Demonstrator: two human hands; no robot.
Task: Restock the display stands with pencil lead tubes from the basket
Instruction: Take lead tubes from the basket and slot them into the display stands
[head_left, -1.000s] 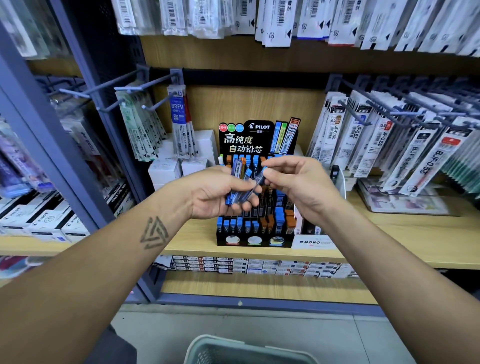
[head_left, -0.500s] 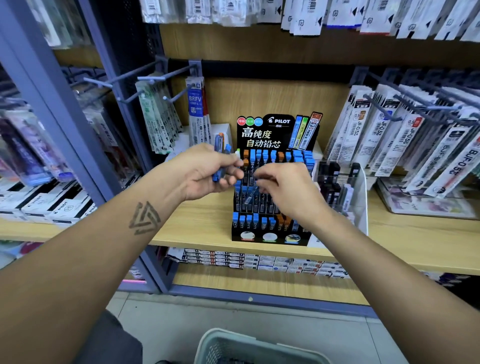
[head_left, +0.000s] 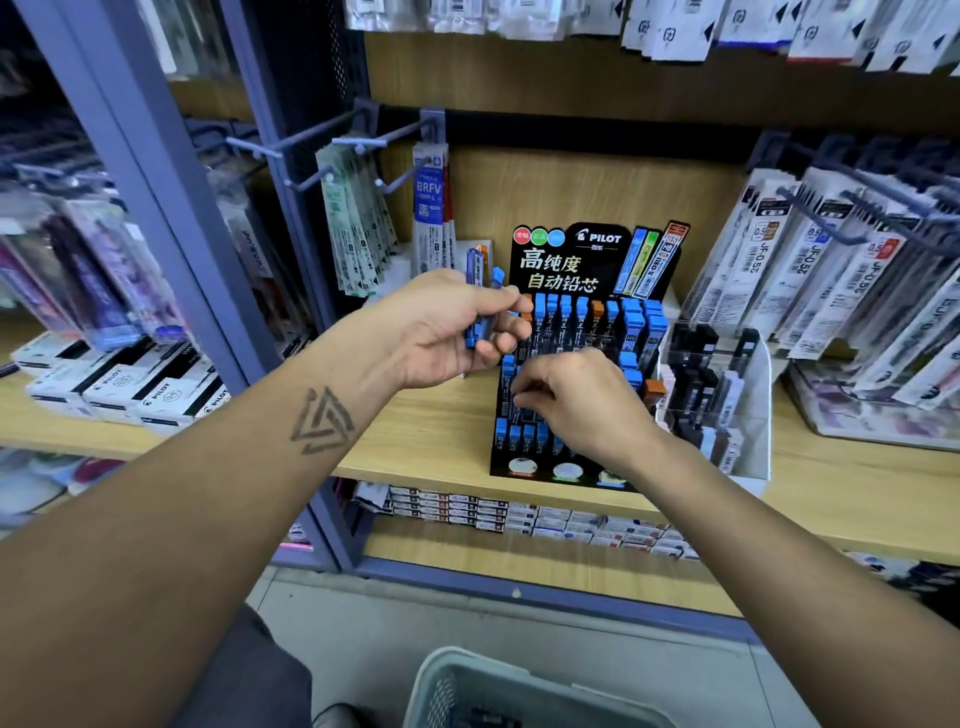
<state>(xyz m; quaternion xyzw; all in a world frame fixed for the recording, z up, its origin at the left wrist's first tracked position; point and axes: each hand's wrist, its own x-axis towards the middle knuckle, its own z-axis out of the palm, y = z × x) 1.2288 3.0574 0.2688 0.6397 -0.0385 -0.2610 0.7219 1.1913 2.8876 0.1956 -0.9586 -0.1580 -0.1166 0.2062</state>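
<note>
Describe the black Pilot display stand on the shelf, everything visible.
The black tiered Pilot display stand sits upright on the wooden shelf. Its header card carries white and yellow Chinese lettering. Rows of blue- and orange-capped lead tubes fill its steps. The right hand reaches into its middle rows, covering part of it.

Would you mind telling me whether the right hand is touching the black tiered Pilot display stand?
Touching. The head view shows the right hand with fingertips curled down among the tubes on the black tiered Pilot display stand.
</note>
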